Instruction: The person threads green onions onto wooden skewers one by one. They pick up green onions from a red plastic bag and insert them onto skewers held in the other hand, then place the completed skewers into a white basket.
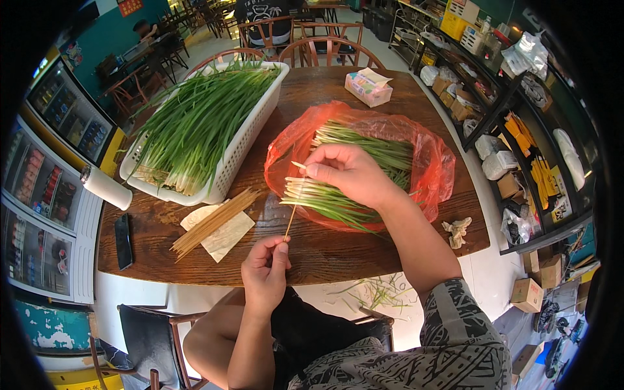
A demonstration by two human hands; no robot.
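Observation:
My left hand [267, 270] pinches the lower end of a thin bamboo skewer [290, 224] at the table's front edge. The skewer runs up to the white ends of a flat row of garlic chives [312, 195]; whether it pierces every stalk I cannot tell. Above that row, my right hand [348, 173] pinches a chive stalk [298, 165] between thumb and fingers, its pale end pointing left. More chives [363, 139] lie in an opened red plastic bag [434, 151] beneath and behind my right hand.
A white perforated basket [248, 144] heaped with green chives [204, 117] stands left. Loose skewers [217, 222] rest on a paper napkin [229, 239]. A phone [124, 241], a white cylinder [107, 187], a tissue pack [369, 87] and crumpled tissue [457, 231] lie around the wooden table [341, 258].

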